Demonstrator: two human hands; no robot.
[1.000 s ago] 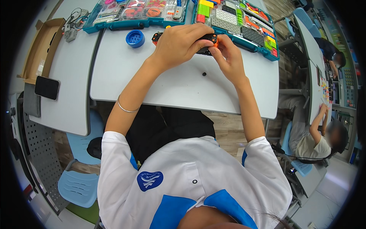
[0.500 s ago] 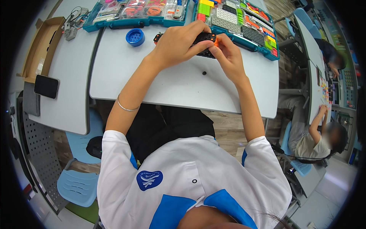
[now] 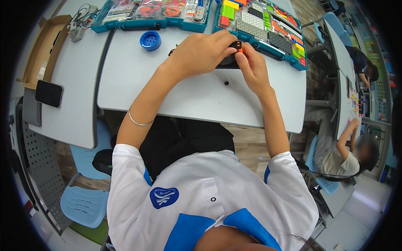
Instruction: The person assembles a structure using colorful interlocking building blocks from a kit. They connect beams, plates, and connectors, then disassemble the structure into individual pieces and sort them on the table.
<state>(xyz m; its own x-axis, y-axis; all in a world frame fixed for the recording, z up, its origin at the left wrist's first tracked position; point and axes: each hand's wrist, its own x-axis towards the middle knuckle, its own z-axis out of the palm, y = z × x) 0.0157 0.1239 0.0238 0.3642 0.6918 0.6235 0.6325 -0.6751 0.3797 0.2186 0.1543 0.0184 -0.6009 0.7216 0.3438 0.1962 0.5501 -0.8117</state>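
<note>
Both my hands grip a black building-kit assembly [image 3: 229, 65] with orange bits, held just above the white table. My left hand [image 3: 202, 52] wraps over its top and covers most of it. At its right end, my right hand [image 3: 254, 62] pinches a part beside an orange piece [image 3: 240, 49]. A small black round piece [image 3: 226, 83] lies on the table just nearer than my hands. To the left stands a blue round wheel-like part [image 3: 150, 40] with holes in its face. The exact form of the assembly is hidden by my fingers.
Two teal-edged kit cases, a left one [image 3: 142, 27] and a right one [image 3: 268, 49], lie open along the far side, filled with coloured parts. On the left table are a phone [image 3: 49, 93], an open cardboard box [image 3: 41, 54] and cables. Another person [image 3: 345, 154] sits at the right.
The assembly has turned in my hands, and its right end with the orange piece now points up more. My left hand has shifted slightly nearer. The loose items stay in place.
</note>
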